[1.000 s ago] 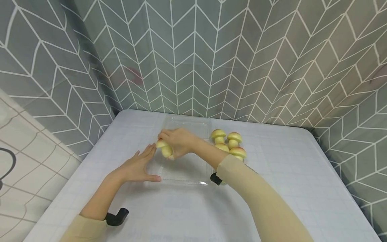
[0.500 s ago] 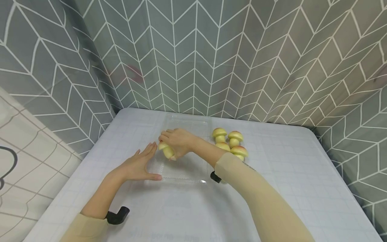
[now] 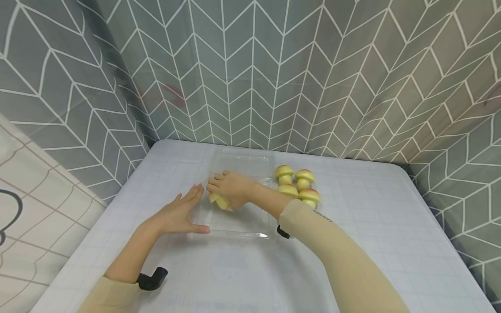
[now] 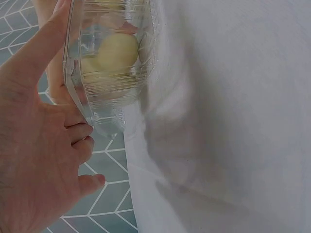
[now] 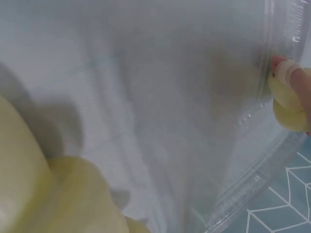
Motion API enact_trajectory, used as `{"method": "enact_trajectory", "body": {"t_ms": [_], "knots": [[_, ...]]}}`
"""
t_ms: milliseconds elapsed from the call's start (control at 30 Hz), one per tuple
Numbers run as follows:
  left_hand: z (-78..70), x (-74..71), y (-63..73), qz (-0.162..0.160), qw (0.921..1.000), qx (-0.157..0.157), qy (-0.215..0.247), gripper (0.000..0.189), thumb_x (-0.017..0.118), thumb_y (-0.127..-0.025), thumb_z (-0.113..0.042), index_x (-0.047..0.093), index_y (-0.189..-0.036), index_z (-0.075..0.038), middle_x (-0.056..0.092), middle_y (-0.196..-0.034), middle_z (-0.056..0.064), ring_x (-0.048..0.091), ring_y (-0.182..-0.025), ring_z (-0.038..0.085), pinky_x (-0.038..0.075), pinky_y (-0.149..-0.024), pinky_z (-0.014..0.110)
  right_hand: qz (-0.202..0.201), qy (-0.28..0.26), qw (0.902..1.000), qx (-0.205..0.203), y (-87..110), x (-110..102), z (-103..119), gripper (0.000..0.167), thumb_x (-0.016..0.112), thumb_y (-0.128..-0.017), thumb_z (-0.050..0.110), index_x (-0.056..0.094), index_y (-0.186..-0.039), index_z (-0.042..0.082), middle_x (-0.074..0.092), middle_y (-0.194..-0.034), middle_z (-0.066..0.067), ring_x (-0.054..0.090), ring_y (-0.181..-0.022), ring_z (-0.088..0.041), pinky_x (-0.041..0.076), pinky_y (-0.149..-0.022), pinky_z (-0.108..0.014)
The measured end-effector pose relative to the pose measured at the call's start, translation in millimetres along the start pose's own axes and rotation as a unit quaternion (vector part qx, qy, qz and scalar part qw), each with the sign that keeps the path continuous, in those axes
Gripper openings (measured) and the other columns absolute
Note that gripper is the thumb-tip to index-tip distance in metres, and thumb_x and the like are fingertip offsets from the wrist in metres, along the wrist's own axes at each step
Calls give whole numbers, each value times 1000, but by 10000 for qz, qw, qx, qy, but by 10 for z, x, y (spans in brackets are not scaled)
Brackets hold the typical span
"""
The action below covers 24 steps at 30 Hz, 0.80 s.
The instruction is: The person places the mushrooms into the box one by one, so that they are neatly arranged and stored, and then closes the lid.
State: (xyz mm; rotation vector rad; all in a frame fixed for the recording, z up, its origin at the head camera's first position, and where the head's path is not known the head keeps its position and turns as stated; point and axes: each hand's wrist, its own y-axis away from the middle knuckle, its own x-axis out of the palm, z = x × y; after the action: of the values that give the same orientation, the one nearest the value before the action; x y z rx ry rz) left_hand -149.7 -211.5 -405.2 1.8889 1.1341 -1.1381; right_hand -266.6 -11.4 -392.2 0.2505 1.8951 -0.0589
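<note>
My right hand (image 3: 234, 188) holds a pale yellow mushroom (image 3: 221, 201) at the left side of a clear plastic clamshell box (image 3: 238, 232). The mushroom lies tilted, its cap toward my left hand (image 3: 178, 216). Through the ribbed wall in the left wrist view, the round yellow mushroom (image 4: 118, 52) shows inside the box (image 4: 112, 97). The left fingers are spread straight, with fingertips at the box's left rim and the thumb by its near corner. A bandaged thumb (image 5: 286, 73) presses the mushroom (image 5: 287, 114) in the right wrist view; the other right fingers are partly hidden.
Right of the box stand several more mushrooms (image 3: 304, 179) with reddish-yellow caps, some partly behind the right forearm. The box's lid (image 3: 244, 161) lies opened toward the back. A white cloth covers the table (image 3: 364, 208), and a grey patterned curtain (image 3: 266, 78) hangs behind it.
My right hand has moved slightly right and down with the mushroom, lowering it into the box and tilting it flatter. The left hand has stayed in place.
</note>
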Motion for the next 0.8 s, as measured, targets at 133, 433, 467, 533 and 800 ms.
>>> {"method": "enact_trajectory", "body": {"t_ms": [133,433,467,533,800], "knots": [[-8,-4,-4,34,10000,-6,-11,124,68,-70,-71,14,-151,7,9,-158,21,8,-145,37,9,-112,63,42,20,10000,26,9,18,9,69,71,-72,51,43,-125,17,46,-118,4,45,-107,-14,45,-81,-28],[-6,-12,-21,78,10000,-10,-34,125,67,-70,-73,13,-151,6,7,-159,21,8,-145,37,9,-112,63,269,-53,9992,274,50,-12,13,91,75,-70,57,37,-140,14,44,-131,1,44,-119,-16,45,-90,-31],[-6,-13,-22,79,10000,-5,-30,125,66,-70,-73,13,-151,6,8,-159,21,8,-145,37,9,-112,63,287,-44,9991,297,54,-14,15,92,74,-70,57,36,-142,13,43,-132,1,44,-120,-16,45,-90,-31],[-2,-9,-21,75,10000,-8,-27,125,66,-70,-74,14,-151,6,8,-159,21,8,-145,37,9,-112,63,302,-39,9989,345,61,-16,19,92,74,-71,56,36,-143,13,43,-133,1,44,-120,-16,45,-89,-30],[31,13,-21,72,10000,-7,-7,126,65,-70,-75,13,-151,6,7,-159,20,7,-145,37,8,-112,63,265,-163,9983,494,80,-11,35,93,79,-68,54,37,-141,14,44,-132,1,45,-116,-16,45,-88,-31]]}}
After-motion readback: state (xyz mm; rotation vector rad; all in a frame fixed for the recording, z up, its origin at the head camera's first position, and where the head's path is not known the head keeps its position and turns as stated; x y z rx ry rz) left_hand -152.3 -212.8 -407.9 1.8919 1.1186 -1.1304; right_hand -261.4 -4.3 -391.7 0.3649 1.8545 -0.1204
